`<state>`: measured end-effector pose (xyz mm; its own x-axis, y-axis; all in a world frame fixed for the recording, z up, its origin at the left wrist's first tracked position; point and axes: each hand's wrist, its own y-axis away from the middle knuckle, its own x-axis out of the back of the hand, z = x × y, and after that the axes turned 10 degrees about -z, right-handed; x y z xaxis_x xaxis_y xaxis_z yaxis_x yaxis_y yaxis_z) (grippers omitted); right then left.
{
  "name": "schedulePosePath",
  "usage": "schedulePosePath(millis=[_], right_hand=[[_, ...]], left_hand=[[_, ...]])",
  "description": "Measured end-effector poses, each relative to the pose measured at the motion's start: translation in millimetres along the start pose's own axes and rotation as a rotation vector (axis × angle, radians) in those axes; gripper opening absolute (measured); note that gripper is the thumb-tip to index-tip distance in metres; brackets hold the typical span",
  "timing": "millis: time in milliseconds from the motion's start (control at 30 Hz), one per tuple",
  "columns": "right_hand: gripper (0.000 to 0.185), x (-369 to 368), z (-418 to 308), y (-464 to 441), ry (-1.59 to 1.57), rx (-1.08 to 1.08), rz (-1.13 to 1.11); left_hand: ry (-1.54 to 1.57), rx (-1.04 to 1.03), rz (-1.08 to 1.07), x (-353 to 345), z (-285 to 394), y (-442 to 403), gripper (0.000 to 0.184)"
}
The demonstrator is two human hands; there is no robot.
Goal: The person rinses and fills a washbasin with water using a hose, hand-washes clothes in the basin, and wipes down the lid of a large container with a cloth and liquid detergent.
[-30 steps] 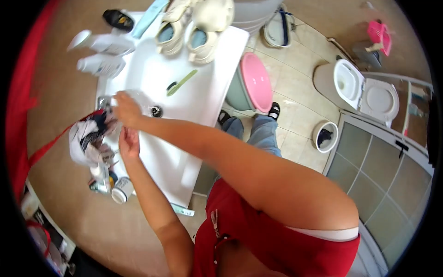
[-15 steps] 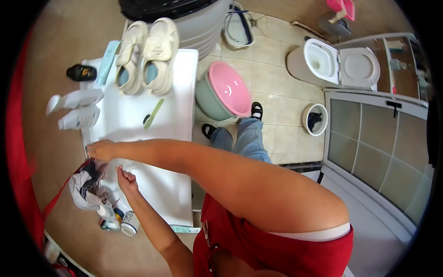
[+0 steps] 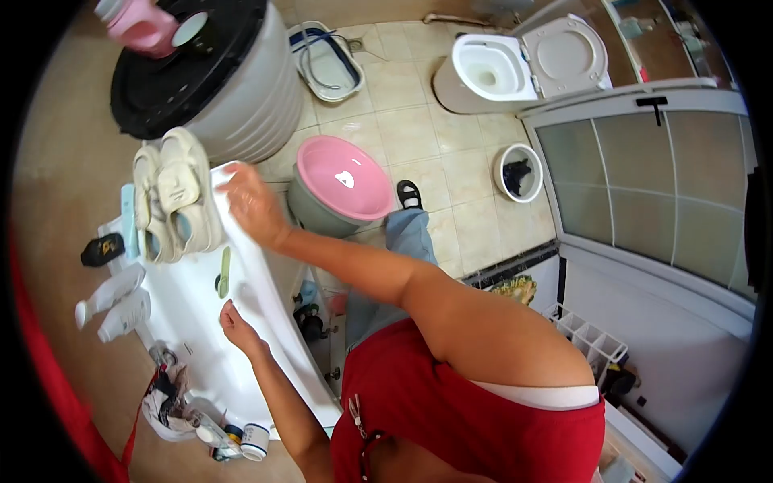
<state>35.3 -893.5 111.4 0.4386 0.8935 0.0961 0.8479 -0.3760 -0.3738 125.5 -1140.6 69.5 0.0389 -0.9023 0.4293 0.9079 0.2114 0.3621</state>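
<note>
My right hand (image 3: 254, 208), blurred, hovers over the sink's near rim beside a pair of cream shoes (image 3: 183, 197). Its fingers look loosely apart with nothing seen in them. Below it, my left hand (image 3: 240, 328) is over the white sink (image 3: 189, 322) with its fingers curled in; no object shows in it. Close to its fingertips, a green-handled brush (image 3: 225, 274) lies in the basin. The faucet (image 3: 163, 354) is at the sink's far edge.
White bottles (image 3: 125, 315), a black item (image 3: 102, 250) and a light-blue box (image 3: 128, 219) line the far edge. A stuffed plastic bag (image 3: 167, 406) and a jar (image 3: 255, 441) sit left. A lidded barrel (image 3: 266, 105) and a pink basin (image 3: 342, 177) stand beyond.
My right hand has left the faucet area and swung across to beside the shoes. My left hand is now close to the brush. The camera view has shifted, showing more of the barrel lid.
</note>
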Motion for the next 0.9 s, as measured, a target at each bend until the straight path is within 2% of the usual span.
schedulePosePath(millis=[33,100,167,267,300,400,500,567,633,800,900], right_hand=[[0.03,14.9,19.5,-1.6,0.044,-0.064,0.131],[0.026,49.0,54.9,0.5,-0.01,-0.37,0.271],[0.029,64.4,117.5,18.6,0.176,-0.536,0.363],[0.035,80.9,208.6,60.2,0.262,-0.761,0.362],[0.037,89.9,213.3,65.2,0.261,-0.835,0.336],[0.049,111.2,223.2,90.6,-0.145,-1.295,0.429],[0.058,128.2,238.7,122.5,-0.21,-1.532,0.5],[0.059,125.9,310.7,194.5,-0.118,-1.626,0.207],[0.061,107.2,346.4,239.9,-0.148,-1.707,0.124],[0.069,93.1,369.1,303.1,-0.465,-1.919,0.604],[0.079,107.5,332.9,274.5,-0.829,-1.892,0.836]], left_hand=[[-0.037,-0.014,-0.015,-10.9,4.8,0.3,0.024],[-0.119,-0.041,-0.058,-32.0,12.6,2.7,0.029],[-0.127,-0.045,-0.078,-57.3,33.0,15.0,0.036],[-0.189,-0.08,-0.138,-71.3,28.4,7.9,0.042],[-0.212,-0.085,-0.157,-77.9,31.9,9.2,0.044],[-0.353,-0.027,-0.116,-96.8,43.3,15.0,0.048],[-0.48,-0.081,-0.04,-104.3,33.2,7.7,0.055],[-0.504,-0.081,0.009,-114.4,47.0,12.2,0.056],[-0.458,-0.085,0.038,-118.7,48.8,14.7,0.058],[-0.365,-0.078,0.114,-116.7,36.8,10.1,0.059],[-0.331,-0.069,0.12,-117.2,37.5,10.4,0.06]])
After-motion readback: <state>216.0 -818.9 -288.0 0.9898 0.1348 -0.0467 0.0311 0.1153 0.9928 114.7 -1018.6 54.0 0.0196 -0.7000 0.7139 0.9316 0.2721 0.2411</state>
